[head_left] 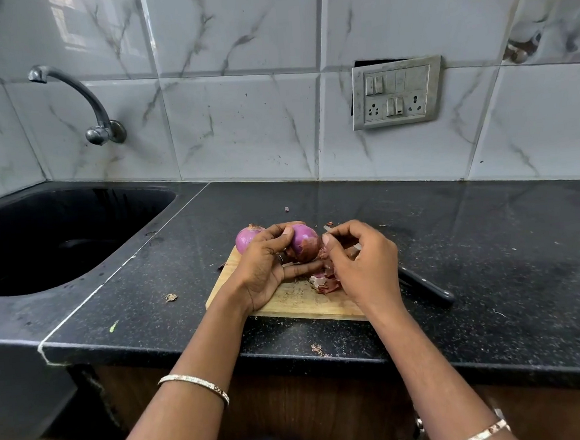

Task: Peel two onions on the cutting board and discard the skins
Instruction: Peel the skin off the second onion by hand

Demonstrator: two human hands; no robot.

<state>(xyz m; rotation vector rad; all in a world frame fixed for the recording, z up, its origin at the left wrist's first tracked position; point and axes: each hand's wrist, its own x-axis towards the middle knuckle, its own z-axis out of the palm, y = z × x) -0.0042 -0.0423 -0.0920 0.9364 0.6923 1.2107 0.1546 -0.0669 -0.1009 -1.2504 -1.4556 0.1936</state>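
Left hand (pixel 264 266) curls fingers round onion (pixel 304 241), held over cutting board (pixel 298 303), 12 o'clock edge. Right hand (pixel 363 262) pinches skin flap (pixel 322 253) at bulb's 4 o'clock. Skin papery, likely tears; bulb firm, probably slick. Best hold: torn edge. Second onion (pixel 246 238) at 10 o'clock.

A: Where is there room on the desk (pixel 488 233)?
B: Right of the knife (pixel 427 291) a wide bare stretch runs back to the tiled wall (pixel 241 127). Behind the cutting board (pixel 298 305) lies another open band, dotted with tiny scraps (pixel 287 209).
A: And leftward?
B: A strip between board and sink (pixel 59 236), one dry scrap (pixel 170 297) on it. The tap (pixel 77 93) arches high over the sink's far side.
A: What blocks the board?
B: The left hand (pixel 264 269) gripping an onion (pixel 305 244), the right hand (pixel 367 266) pinching its skin, a second onion (pixel 245 238) at the far left corner, a skin pile (pixel 324 282) between the hands. The knife lies slantwise along the board's right side, partly under the right hand.
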